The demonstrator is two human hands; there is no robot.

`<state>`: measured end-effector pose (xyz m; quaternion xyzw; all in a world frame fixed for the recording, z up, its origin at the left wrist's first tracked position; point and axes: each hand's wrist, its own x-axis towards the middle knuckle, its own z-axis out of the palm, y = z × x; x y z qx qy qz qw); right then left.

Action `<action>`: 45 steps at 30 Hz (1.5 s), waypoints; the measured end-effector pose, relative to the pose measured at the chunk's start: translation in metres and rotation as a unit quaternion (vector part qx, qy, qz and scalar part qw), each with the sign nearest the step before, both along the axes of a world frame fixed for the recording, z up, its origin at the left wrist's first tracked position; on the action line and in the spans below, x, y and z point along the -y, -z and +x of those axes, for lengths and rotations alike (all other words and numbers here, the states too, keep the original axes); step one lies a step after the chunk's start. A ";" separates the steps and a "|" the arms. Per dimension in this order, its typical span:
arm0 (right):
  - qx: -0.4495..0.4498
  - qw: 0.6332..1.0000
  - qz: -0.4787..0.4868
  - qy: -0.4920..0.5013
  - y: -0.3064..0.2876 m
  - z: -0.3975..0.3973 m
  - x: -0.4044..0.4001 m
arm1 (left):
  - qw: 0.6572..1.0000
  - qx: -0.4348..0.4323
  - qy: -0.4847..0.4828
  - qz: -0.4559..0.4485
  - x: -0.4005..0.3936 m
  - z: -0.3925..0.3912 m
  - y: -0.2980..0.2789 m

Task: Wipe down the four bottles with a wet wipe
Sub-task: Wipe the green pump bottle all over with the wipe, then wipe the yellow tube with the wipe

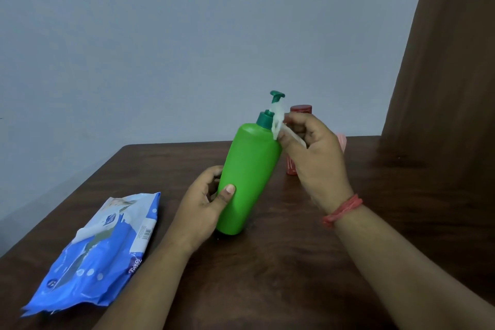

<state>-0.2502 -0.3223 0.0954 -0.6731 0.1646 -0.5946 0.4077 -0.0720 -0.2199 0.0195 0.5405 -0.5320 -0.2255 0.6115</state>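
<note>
We have the green pump bottle (247, 171) at the middle of the dark wooden table (401, 195), tilted with its dark green pump head leaning to the far right and its base touching the tabletop. Our left hand (206, 203) grips the lower body of the bottle, thumb across its near face and fingers curled round its left side. Our right hand (313, 153), with a red thread band (342, 210) on the wrist, pinches a white wet wipe (278, 123) and holds it against the bottle's shoulder and neck, just under the pump. We cannot see inside the bottle; its wall is opaque.

Just behind the right hand stands a red bottle (300, 110), mostly hidden, its cap and a bit of its lower body showing. A pale pink thing (341, 140) peeks out at the far right of that hand; we cannot tell what it is.

Near left on the table lies the blue wet wipes pack (101, 254), flat, its top flap partly lifted.
</note>
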 end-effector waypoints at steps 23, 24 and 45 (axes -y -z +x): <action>-0.312 0.949 0.029 0.037 0.052 0.003 0.022 | 0.998 0.002 -0.053 0.033 0.005 0.037 0.001; -0.300 0.952 0.043 0.040 0.053 0.001 0.023 | 0.997 0.002 -0.070 0.033 0.008 0.038 0.000; -0.148 0.984 0.102 0.014 0.083 -0.001 0.055 | 0.976 0.088 -0.128 0.151 0.096 0.099 -0.033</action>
